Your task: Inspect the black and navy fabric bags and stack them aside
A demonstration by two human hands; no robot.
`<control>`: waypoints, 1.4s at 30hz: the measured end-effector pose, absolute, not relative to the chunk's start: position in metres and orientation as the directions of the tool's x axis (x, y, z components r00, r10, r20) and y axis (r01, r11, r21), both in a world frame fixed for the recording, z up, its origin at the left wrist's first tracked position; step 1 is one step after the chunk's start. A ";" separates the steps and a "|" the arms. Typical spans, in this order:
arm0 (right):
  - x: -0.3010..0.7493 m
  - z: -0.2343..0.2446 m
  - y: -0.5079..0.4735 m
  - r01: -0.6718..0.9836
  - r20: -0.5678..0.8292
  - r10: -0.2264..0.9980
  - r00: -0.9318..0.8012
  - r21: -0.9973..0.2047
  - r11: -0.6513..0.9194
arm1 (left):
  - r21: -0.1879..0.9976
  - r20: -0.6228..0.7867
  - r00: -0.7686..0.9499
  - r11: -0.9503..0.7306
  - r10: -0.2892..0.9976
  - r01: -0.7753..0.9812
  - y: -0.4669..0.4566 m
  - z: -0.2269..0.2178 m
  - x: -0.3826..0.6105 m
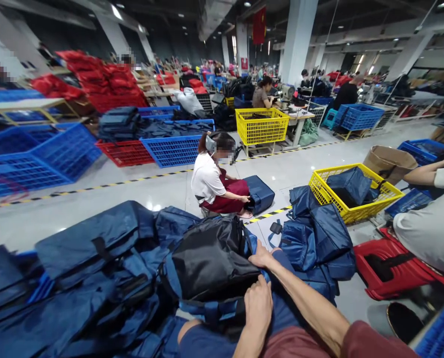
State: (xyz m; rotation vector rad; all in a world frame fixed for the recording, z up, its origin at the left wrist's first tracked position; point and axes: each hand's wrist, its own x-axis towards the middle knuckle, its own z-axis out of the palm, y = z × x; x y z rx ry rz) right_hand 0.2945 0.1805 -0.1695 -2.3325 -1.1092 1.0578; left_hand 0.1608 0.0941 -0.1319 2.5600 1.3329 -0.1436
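Note:
A dark bag with black fabric showing and blue straps rests on my lap, on top of a heap of navy bags. My right hand reaches across to the bag's right edge with its fingers curled onto the blue trim. Closer to me, my left hand is closed on the bag's near edge, knuckles up.
A person crouches on the floor ahead handling a navy bag. More navy bags lie at the right beside a yellow crate and a red crate. Another person's arm shows at the far right. Blue crates stand at the left.

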 end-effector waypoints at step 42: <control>0.277 0.005 0.259 0.716 0.174 0.983 0.055 -0.693 0.083 | 0.157 0.087 0.388 -0.398 0.917 0.904 0.176 -0.054 0.077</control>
